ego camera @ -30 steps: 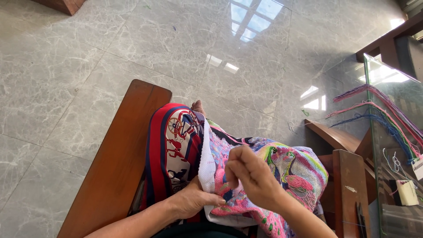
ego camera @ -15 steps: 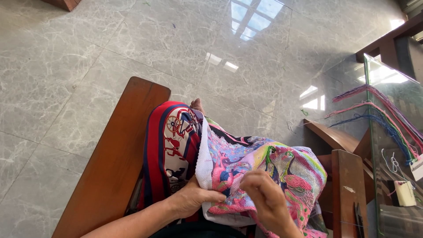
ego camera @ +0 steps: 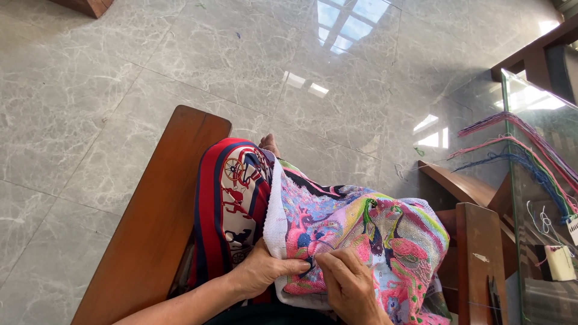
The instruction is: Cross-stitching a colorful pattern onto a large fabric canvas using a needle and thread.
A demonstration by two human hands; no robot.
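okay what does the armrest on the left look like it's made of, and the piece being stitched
Armrest: apparently solid wood, reddish-brown with a smooth varnished finish; faint grain shows. Stitched piece: seemingly white woven canvas covered in bright thread, matte and bumpy, bare at the edge beside the left hand.

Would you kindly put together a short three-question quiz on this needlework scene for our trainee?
1. True or false: the left hand grips the edge of the embroidered cloth.
2. Where do the right hand's fingertips meet the cloth? A) its pink lower part B) its far corner C) nowhere
3. What hangs over the glass table at the right?

Key: 1 true. 2 A. 3 Coloured threads.
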